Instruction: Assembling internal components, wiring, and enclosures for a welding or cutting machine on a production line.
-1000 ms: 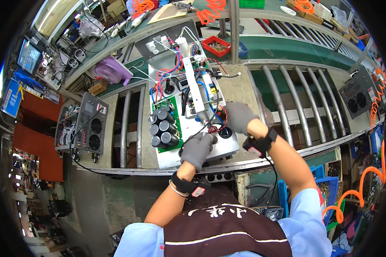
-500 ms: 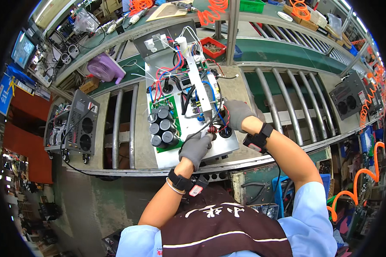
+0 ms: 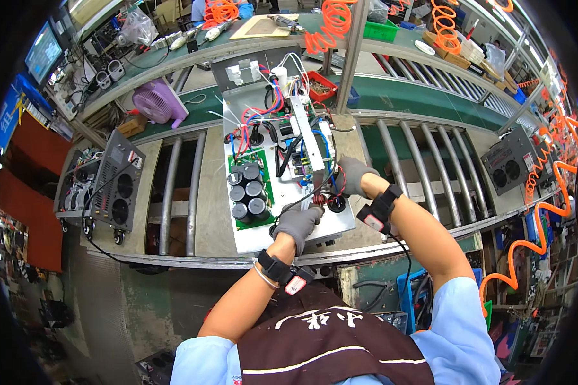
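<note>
An opened electrical unit with a white metal base (image 3: 257, 239) lies in front of me, full of wires. On its left side a green circuit board (image 3: 261, 160) carries several black capacitors (image 3: 253, 189). My left hand (image 3: 298, 226), in a grey glove, is closed at the unit's near edge. Its fingertips are beside a red wire coil (image 3: 319, 198) and a black cable (image 3: 306, 198); what they pinch is too small to tell. At the unit's right side my gloved right hand (image 3: 354, 176) has its fingers curled in by a thin red wire (image 3: 342, 182); its grip is partly hidden.
A similar unit (image 3: 119, 186) on casters stands at the left, another grey unit (image 3: 511, 163) at the right. Metal rollers (image 3: 417, 168) run beside the work board. Behind are a purple fan (image 3: 157, 102) and a red bin (image 3: 321, 86). An orange coiled hose (image 3: 514, 256) hangs right.
The whole view has shifted slightly. My right hand has drawn in closer to the wires at the unit's right side. My left hand stays closed near the coil.
</note>
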Demonstrator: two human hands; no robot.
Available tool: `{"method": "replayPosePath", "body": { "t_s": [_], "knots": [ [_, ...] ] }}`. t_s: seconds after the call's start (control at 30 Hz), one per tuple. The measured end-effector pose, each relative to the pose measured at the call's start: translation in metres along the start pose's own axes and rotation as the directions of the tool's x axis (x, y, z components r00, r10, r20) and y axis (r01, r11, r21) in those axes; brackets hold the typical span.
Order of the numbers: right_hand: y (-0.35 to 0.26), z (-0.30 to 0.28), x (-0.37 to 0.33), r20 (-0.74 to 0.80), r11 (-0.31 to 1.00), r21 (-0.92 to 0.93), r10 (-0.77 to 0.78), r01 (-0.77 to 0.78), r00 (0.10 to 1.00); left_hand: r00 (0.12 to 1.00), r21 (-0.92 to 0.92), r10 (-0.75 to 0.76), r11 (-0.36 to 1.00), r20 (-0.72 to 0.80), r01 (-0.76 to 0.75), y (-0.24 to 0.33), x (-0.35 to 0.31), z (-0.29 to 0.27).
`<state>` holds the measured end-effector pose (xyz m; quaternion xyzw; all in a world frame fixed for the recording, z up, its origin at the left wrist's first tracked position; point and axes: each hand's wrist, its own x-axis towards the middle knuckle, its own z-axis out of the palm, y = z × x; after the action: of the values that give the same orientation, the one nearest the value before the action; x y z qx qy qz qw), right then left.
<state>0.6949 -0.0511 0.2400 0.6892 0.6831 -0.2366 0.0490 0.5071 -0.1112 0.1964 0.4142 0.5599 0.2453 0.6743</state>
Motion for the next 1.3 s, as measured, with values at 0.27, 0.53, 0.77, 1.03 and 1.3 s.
{"method": "replayPosePath", "body": {
  "t_s": [0.27, 0.53, 0.77, 1.03, 1.3],
  "knots": [
    [0.01, 0.021, 0.011, -0.083, 0.962, 0.253, -0.084, 0.103, 0.993, 0.983, -0.208, -0.142, 0.964, 0.113, 0.163, -0.002, -0.001, 0.004],
    [0.025, 0.037, 0.012, 0.124, 0.771, 0.636, -0.053, -0.038, 0.991, 0.996, -0.279, -0.068, 0.959, -0.052, 0.051, -0.01, 0.003, 0.021],
    [0.038, 0.049, 0.034, 0.336, 0.618, 0.743, -0.015, -0.256, 0.942, 0.969, -0.294, -0.172, 0.949, -0.177, 0.115, -0.004, 0.002, 0.037],
    [0.027, 0.048, 0.027, 0.139, 0.987, 0.075, -0.149, 0.14, 0.979, 0.977, -0.37, -0.149, 0.926, -0.154, 0.083, 0.005, -0.003, 0.045],
    [0.013, 0.045, 0.033, 0.146, 0.996, -0.041, -0.076, 0.083, 0.986, 0.99, -0.227, -0.131, 0.967, -0.041, 0.119, 0.005, -0.003, 0.046]
  ]
}}
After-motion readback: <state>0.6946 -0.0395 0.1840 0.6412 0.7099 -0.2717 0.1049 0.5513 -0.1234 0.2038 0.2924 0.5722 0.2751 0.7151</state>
